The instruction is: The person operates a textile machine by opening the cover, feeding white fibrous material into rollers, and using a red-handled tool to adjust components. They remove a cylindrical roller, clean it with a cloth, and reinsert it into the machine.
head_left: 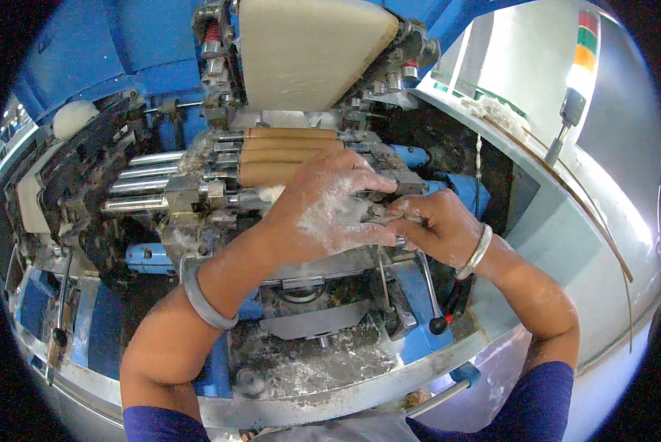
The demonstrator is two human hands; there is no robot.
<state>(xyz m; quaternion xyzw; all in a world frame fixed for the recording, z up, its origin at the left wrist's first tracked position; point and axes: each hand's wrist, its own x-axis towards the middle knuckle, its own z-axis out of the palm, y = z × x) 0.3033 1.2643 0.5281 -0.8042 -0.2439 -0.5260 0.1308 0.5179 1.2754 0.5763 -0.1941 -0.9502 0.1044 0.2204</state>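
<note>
My left hand [329, 206], dusted with white lint, reaches over the rollers of a blue textile machine. Its fingers and thumb are stretched apart around small metal parts at the rollers' right end. My right hand [439, 227] is closed in a pinch at those same parts, close to the left fingertips. Whatever lies in that pinch is too small and covered to name. Behind my left hand run orange-brown rollers [290, 155], partly hidden by it. A tuft of white fibre [270, 193] shows beside the left wrist.
Bare steel rollers [146, 184] extend to the left. A raised cream panel [308, 51] stands behind. Black-knobbed levers [437, 324] hang below my right hand and at far left. A metal front rail [330, 401] runs before me. Thin brown rods [566, 184] lie along the right ledge.
</note>
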